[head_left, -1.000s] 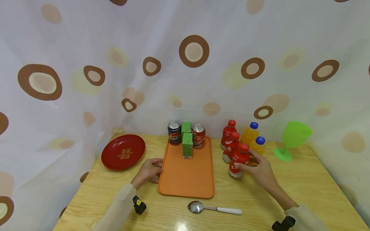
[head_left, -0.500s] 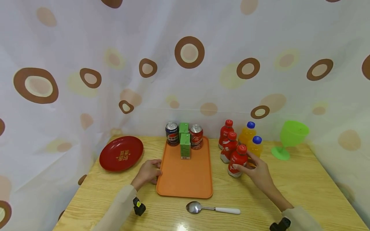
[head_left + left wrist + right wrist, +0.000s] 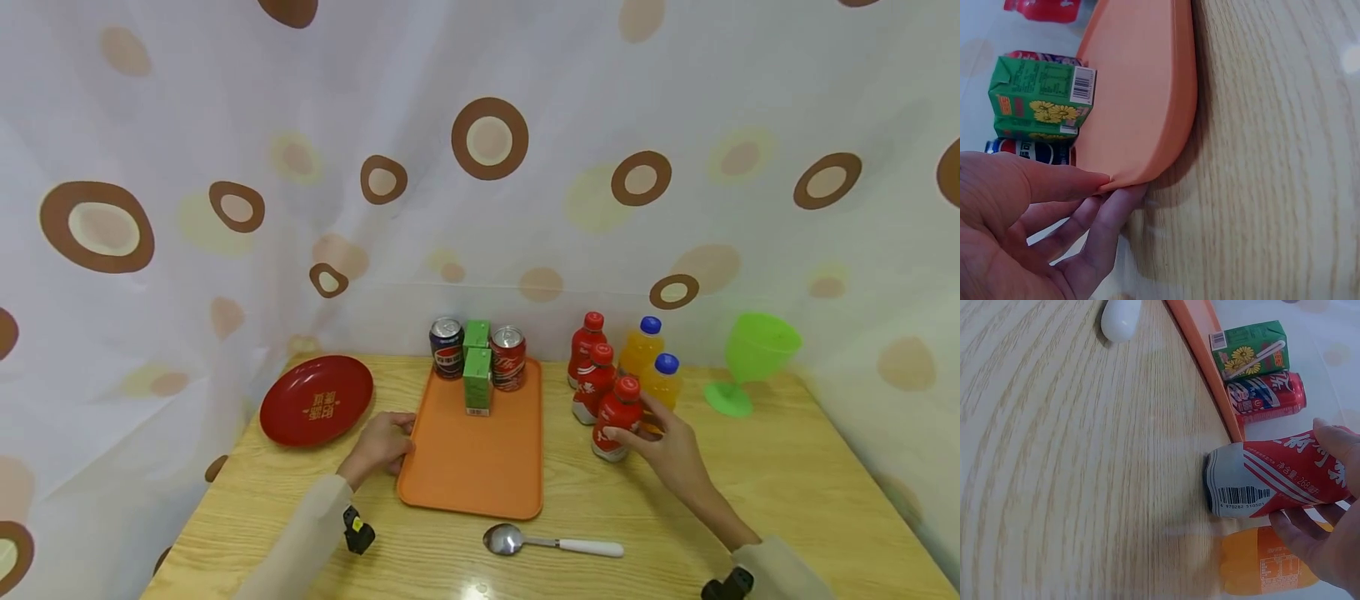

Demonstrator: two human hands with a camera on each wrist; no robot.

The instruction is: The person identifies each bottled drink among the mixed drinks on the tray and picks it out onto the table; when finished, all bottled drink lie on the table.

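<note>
My left hand (image 3: 381,443) pinches the left rim of an orange tray (image 3: 472,475), thumb on top and fingers beneath, as the left wrist view shows. At the tray's far end stand two green drink cartons (image 3: 477,383), a dark blue soda can (image 3: 447,350) and a red soda can (image 3: 508,360). My right hand (image 3: 671,454) grips the nearest red bottle (image 3: 617,421), thumb on one side and fingers on the other. That bottle stands upright on the table. Two more red bottles (image 3: 594,387) and two orange juice bottles (image 3: 663,383) with blue caps stand behind it.
A red plate (image 3: 281,421) lies left of the tray. At the right back stands a green plastic goblet (image 3: 753,354). A spoon (image 3: 555,543) with a white handle lies near the front. A patterned cloth (image 3: 420,225) hangs behind the table.
The near end of the tray has swung slightly left with my left hand, and the front carton has shifted left a little. My right hand and its bottle look unmoved.
</note>
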